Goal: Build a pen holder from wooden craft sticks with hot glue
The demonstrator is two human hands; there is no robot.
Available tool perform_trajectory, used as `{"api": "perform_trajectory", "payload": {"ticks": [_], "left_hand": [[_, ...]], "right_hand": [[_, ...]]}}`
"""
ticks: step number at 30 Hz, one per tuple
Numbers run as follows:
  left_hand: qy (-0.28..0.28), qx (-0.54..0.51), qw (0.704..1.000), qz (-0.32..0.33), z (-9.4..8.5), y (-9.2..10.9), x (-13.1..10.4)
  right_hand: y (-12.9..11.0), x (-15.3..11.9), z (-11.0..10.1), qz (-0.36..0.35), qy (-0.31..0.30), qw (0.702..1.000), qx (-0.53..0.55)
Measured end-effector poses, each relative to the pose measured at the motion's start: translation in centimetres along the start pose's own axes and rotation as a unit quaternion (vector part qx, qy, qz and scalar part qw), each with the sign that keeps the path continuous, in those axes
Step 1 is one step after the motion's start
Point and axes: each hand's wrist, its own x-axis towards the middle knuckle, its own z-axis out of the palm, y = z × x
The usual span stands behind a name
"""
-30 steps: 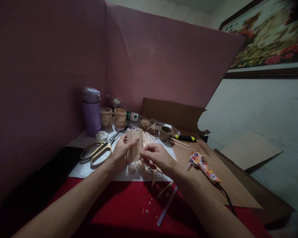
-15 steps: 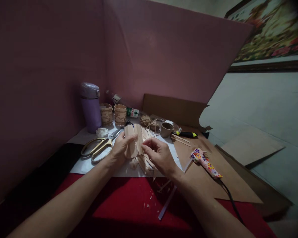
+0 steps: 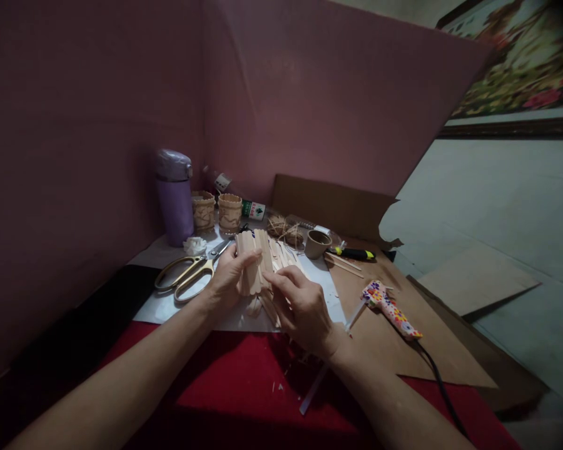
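Note:
My left hand (image 3: pixel 232 272) is closed on a panel of wooden craft sticks (image 3: pixel 252 259), laid side by side, its thumb across the front. Against the panel's lower right edge are the curled fingers of my right hand (image 3: pixel 303 306). Its index fingertip touches the wood, and whatever lies between finger and thumb is hidden. Loose craft sticks (image 3: pixel 268 306) are piled on white paper below and behind the panel. Gold-handled scissors (image 3: pixel 194 275) lie left of my left hand, beside a white flower-like piece (image 3: pixel 194 245).
A purple tumbler (image 3: pixel 176 209) and two decorated wooden cups (image 3: pixel 229 212) stand at the back left. Twine (image 3: pixel 285 230), a small brown cup (image 3: pixel 318 244) and a black-yellow cutter (image 3: pixel 355 254) are farther back. A corded, flower-patterned glue gun (image 3: pixel 391 309) rests on cardboard (image 3: pixel 431 350) at right.
My right hand has turned and shifted slightly, its index finger now reaching onto the panel's edge. My left hand keeps its hold. The whole view has moved a little.

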Motion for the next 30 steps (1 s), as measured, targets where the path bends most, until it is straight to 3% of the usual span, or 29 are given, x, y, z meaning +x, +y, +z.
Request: {"api": "perform_trajectory", "payload": {"ticks": [5, 12, 20, 30], "left_hand": [[-0.022, -0.006, 0.999, 0.023, -0.17, -0.31, 0.09], [-0.051, -0.011, 0.998, 0.028, -0.38, -0.33, 0.19], [-0.071, -0.004, 0.997, 0.040, -0.76, -0.75, 0.44], [-0.035, -0.002, 0.999, 0.014, -0.38, -0.27, 0.15]], "right_hand": [[-0.14, -0.16, 0.25, -0.012, -0.021, 0.998, -0.063], [-0.34, -0.34, 0.39, -0.027, 0.003, 0.997, -0.066], [-0.49, -0.58, 0.41, -0.015, 0.017, 1.000, -0.012], [-0.44, -0.86, 0.62, 0.030, 0.030, 0.995, 0.092]]}}
